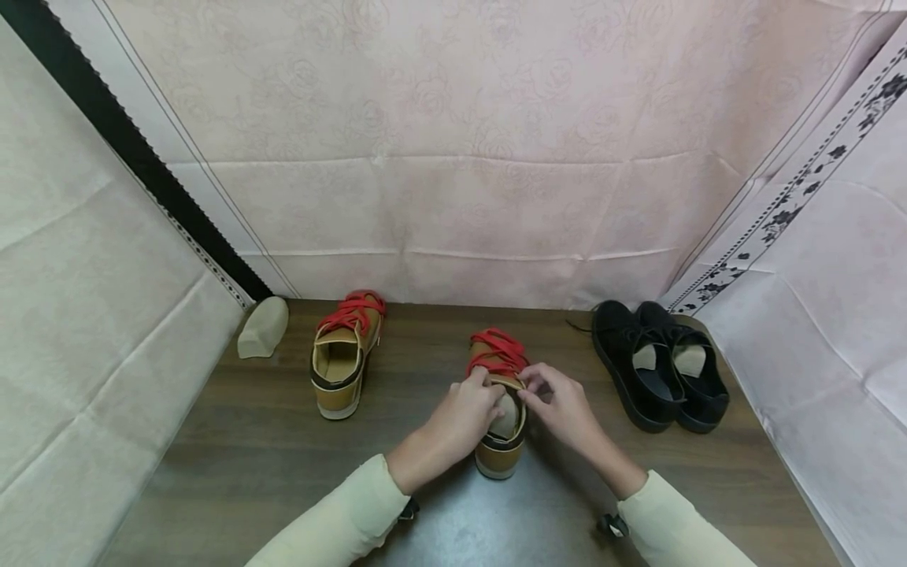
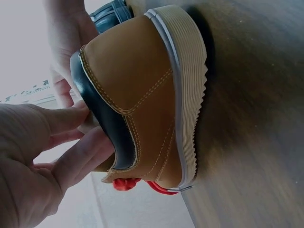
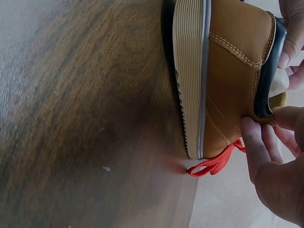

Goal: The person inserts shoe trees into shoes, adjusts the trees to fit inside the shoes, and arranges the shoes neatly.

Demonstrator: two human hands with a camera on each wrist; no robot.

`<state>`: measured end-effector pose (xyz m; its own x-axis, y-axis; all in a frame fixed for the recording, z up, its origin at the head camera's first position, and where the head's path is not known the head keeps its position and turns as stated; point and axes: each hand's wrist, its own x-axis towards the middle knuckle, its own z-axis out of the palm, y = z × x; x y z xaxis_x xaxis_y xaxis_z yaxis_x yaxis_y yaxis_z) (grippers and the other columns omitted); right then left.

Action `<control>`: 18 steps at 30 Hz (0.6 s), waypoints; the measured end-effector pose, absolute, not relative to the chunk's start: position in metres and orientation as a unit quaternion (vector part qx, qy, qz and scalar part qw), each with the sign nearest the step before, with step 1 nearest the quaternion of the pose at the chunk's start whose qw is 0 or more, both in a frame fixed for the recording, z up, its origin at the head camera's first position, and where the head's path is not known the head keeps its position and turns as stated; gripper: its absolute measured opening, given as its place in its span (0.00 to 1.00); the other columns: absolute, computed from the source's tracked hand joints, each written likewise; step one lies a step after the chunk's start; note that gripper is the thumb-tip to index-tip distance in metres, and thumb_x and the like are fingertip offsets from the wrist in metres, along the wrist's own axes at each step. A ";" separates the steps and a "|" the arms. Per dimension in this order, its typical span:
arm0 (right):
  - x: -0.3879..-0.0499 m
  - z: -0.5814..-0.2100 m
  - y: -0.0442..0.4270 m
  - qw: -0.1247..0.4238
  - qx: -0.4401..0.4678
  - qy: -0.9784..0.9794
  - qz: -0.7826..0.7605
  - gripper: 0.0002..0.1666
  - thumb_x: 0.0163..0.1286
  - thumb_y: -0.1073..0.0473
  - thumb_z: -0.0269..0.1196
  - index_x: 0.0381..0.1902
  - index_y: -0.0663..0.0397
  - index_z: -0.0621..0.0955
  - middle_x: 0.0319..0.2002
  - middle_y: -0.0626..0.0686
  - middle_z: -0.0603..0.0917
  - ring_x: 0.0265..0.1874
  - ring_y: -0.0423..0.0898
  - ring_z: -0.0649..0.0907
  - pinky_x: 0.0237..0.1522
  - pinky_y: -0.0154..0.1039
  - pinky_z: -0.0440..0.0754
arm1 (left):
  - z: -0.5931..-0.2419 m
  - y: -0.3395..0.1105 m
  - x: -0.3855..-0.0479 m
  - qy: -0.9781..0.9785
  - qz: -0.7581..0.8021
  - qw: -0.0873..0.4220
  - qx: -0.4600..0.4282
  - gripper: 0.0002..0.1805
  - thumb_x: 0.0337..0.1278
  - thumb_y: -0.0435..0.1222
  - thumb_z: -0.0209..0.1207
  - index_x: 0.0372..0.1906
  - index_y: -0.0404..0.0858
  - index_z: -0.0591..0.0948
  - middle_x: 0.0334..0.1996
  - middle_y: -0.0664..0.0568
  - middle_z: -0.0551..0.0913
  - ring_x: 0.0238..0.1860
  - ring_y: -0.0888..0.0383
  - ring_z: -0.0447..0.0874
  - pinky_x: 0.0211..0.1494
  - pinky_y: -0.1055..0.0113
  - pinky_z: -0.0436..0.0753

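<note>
A tan shoe [image 1: 498, 461] with a black collar and red laces [image 1: 498, 350] stands upright on the wooden surface, heel toward me. Inside its opening sits a cream, rounded shoe insert [image 1: 505, 421]. My left hand [image 1: 464, 411] reaches into the opening from the left and pinches the insert between thumb and fingers. On the other side, my right hand [image 1: 564, 405] pinches the collar edge near the laces, fingers outside, as the right wrist view shows. The insert's front end is hidden within the shoe.
The matching tan shoe [image 1: 337, 386] stands to the left, its opening showing a bare insole. A loose cream insert [image 1: 264, 327] lies at the far left. Two black shoes [image 1: 638, 378] with pale inserts stand at right. Patterned cloth [image 1: 453, 197] hangs behind.
</note>
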<state>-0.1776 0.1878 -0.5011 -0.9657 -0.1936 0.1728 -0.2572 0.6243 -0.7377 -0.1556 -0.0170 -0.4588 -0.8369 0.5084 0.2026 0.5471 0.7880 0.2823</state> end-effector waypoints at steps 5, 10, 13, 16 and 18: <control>-0.178 -0.502 0.188 0.040 0.125 -0.901 0.413 0.12 0.69 0.60 0.71 0.48 0.46 0.83 0.33 0.45 0.83 0.34 0.40 0.83 0.42 0.39 0.87 | -0.457 -0.020 -0.156 -0.943 -0.164 0.063 -0.281 0.13 0.61 0.43 0.71 0.47 0.43 0.89 0.39 0.50 0.79 0.32 0.59 0.86 0.29 0.74 0.82; -0.178 -0.503 0.187 0.039 0.123 -0.899 0.419 0.12 0.69 0.61 0.71 0.48 0.46 0.83 0.33 0.45 0.83 0.35 0.40 0.83 0.43 0.39 0.87 | -0.457 -0.024 -0.157 -0.939 -0.152 0.115 -0.288 0.19 0.57 0.45 0.74 0.51 0.44 0.87 0.41 0.51 0.79 0.34 0.58 0.83 0.30 0.66 0.84; -0.177 -0.503 0.187 0.037 0.123 -0.897 0.424 0.14 0.68 0.62 0.71 0.49 0.45 0.82 0.34 0.45 0.83 0.35 0.40 0.83 0.43 0.38 0.87 | -0.457 -0.026 -0.159 -0.936 -0.134 0.155 -0.287 0.24 0.53 0.47 0.76 0.54 0.44 0.86 0.44 0.51 0.80 0.39 0.57 0.80 0.31 0.63 0.86; -0.177 -0.503 0.188 0.034 0.124 -0.895 0.427 0.14 0.68 0.62 0.72 0.50 0.45 0.82 0.35 0.45 0.82 0.36 0.41 0.83 0.43 0.37 0.87 | -0.457 -0.027 -0.162 -0.936 -0.130 0.163 -0.284 0.26 0.52 0.48 0.77 0.55 0.43 0.86 0.46 0.50 0.80 0.42 0.55 0.79 0.33 0.62 0.87; -0.176 -0.502 0.188 0.033 0.126 -0.894 0.430 0.15 0.68 0.62 0.72 0.50 0.46 0.82 0.35 0.45 0.82 0.36 0.41 0.83 0.44 0.37 0.86 | -0.457 -0.027 -0.164 -0.936 -0.137 0.155 -0.285 0.26 0.51 0.48 0.77 0.54 0.42 0.86 0.46 0.50 0.80 0.43 0.55 0.79 0.34 0.62 0.87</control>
